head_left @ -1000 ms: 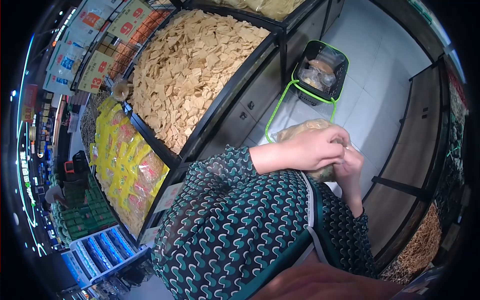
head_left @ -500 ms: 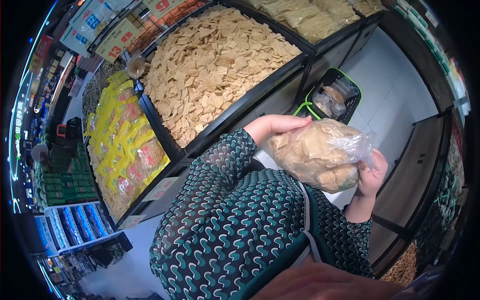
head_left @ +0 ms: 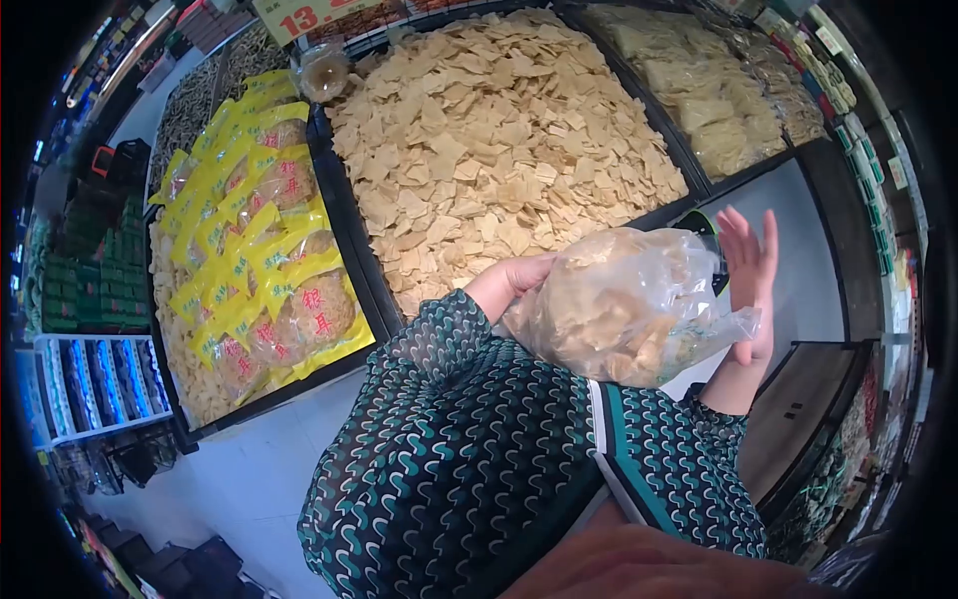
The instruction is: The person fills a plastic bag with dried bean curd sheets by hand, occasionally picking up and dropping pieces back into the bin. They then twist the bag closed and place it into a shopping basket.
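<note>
A clear plastic bag (head_left: 609,309) full of pale tan dried flakes is held up in front of my chest. My left hand (head_left: 526,275) grips it at its left side, with the fingertips partly hidden by the plastic. On the other side, my right hand (head_left: 746,275) is open, its fingers stretched upward and apart. The loose twisted end of the bag (head_left: 740,325) lies against the base of that hand. Behind the bag, a bin of loose tan flakes (head_left: 499,140) looks much like what the bag holds.
Left of the flakes is a bin of yellow packets (head_left: 269,240). Bagged pale goods (head_left: 709,90) fill the bin to the right. A price sign (head_left: 314,18) stands at the back. The basket (head_left: 701,225) is mostly hidden behind the bag. A low dark shelf (head_left: 808,409) is at right.
My right hand has let go of the bag's end and opened, fingers up. My left hand still holds the bag. The view has shifted toward the bins, and the bag now covers most of the basket.
</note>
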Demonstrator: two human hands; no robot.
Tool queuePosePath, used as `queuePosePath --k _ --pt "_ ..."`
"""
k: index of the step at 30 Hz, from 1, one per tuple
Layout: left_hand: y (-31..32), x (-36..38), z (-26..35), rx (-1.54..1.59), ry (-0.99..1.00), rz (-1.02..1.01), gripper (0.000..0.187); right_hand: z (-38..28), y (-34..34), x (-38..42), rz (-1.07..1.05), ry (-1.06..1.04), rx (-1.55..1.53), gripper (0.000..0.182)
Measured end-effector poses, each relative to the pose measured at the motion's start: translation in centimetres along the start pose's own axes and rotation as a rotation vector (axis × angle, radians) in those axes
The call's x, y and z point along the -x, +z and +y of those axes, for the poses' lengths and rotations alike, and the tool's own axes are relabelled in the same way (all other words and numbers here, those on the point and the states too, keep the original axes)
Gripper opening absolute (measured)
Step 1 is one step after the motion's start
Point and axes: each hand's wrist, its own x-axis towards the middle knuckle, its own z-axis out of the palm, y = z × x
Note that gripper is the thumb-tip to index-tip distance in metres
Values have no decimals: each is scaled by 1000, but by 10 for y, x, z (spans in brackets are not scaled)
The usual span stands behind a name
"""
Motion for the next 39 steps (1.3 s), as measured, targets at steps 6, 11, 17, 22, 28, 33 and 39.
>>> queuePosePath --k 6,11,17,22,28,33,39 --pt "37 80 53 50 208 47 61 123 27 44 -234 647 -65 115" --pt "-15 75 84 -246 354 27 82 178 70 48 -391 832 3 115" --pt "-24 80 101 -818 539 14 113 210 85 39 -465 877 29 114" --pt "-64 50 99 -901 656 173 118 233 48 18 -354 902 -64 106" --pt "-103 4 102 -627 770 189 101 181 39 -54 -17 585 120 104" --pt "-118 -21 115 -193 804 42 90 150 53 -88 22 317 78 117" --pt "-118 -62 151 -89 780 11 81 177 73 -75 59 433 -184 104"
